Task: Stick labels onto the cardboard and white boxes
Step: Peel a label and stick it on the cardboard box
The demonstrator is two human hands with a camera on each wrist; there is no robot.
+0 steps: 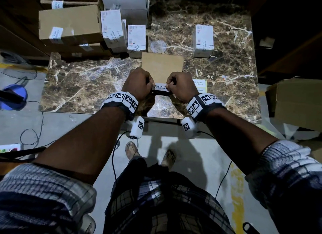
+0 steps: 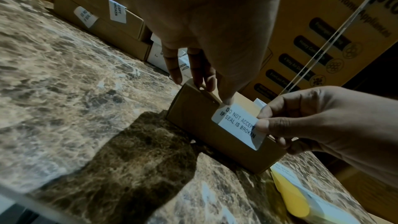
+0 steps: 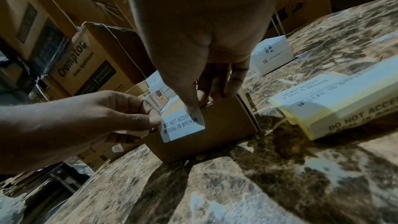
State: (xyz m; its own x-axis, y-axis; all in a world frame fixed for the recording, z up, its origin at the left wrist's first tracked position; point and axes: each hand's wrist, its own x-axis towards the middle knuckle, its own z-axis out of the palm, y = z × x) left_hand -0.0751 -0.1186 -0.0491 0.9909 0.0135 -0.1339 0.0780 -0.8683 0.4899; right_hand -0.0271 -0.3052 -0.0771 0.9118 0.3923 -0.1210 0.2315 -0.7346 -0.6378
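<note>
Thumb and fingertips of the left hand [image 1: 137,84] and right hand [image 1: 181,85] pinch opposite ends of a white label [image 1: 161,87], holding it against the near top edge of the cardboard box [image 1: 162,66]. Just right of that box lies a yellow-backed label stack [image 1: 200,85] on the marble table [image 1: 87,87]; a white box [image 1: 203,40] stands beyond it.

Brown cardboard box [image 1: 162,64], white black-lettered label [image 1: 161,87], brown white-veined marble table [image 1: 87,83], yellow label sheets [image 3: 305,125].
</note>
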